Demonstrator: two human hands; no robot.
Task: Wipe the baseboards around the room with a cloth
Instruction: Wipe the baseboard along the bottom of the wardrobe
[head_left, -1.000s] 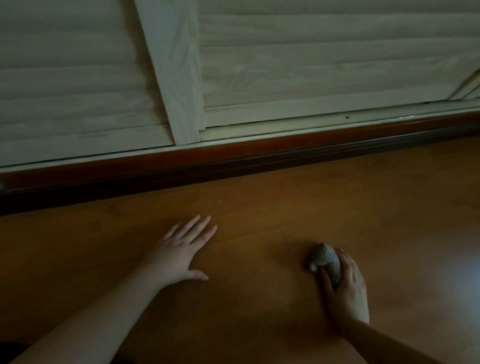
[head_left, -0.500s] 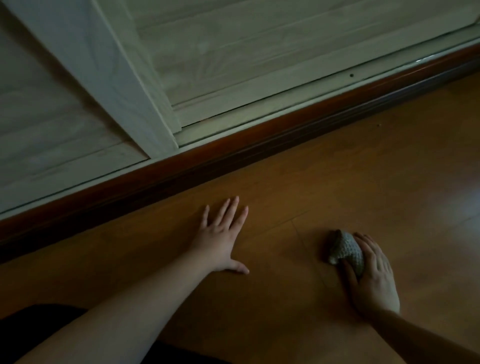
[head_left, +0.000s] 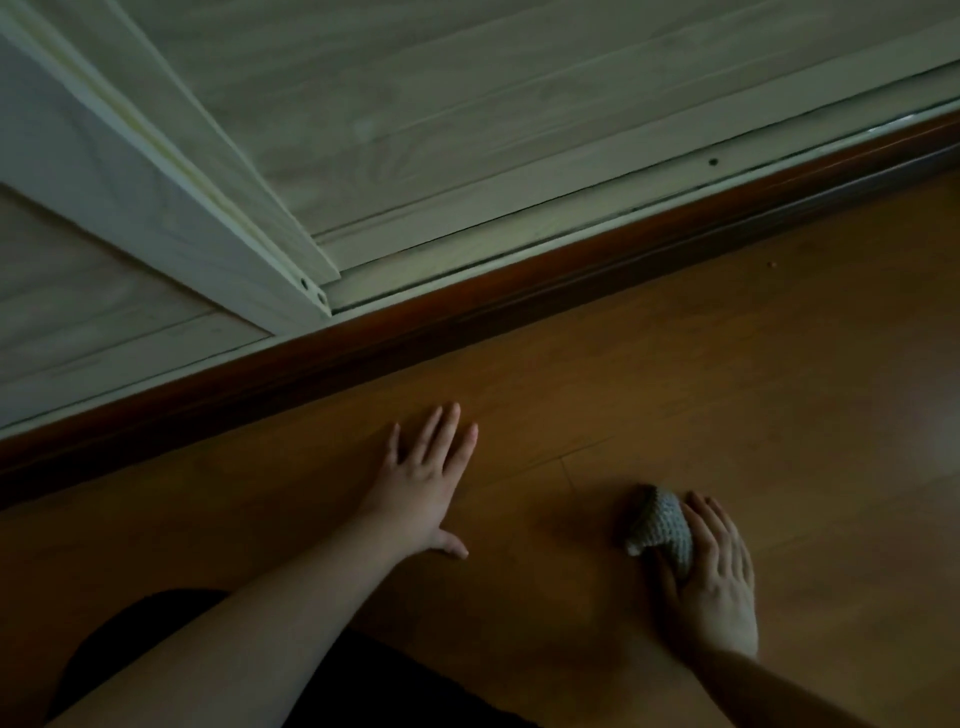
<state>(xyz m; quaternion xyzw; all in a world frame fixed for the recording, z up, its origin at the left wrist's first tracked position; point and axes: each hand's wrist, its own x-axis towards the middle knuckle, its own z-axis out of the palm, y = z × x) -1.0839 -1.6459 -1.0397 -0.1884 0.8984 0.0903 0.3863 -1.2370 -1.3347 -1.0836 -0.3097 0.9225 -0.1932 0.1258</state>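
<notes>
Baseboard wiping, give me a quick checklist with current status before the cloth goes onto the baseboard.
1. Cloth in hand: ok. The right hand grips the grey cloth.
2. Cloth on the baseboard: not ok. It rests on the floor, apart from the board.
3. Body braced: ok. The left hand lies flat on the floor, fingers straight.
4. Path to the baseboard: ok. Only bare floor shows between cloth and board.
5. Dirt on the baseboard: cannot tell, the picture is too dark.
6. Loose bits: not ok. A small crumb lies near the board.
</notes>
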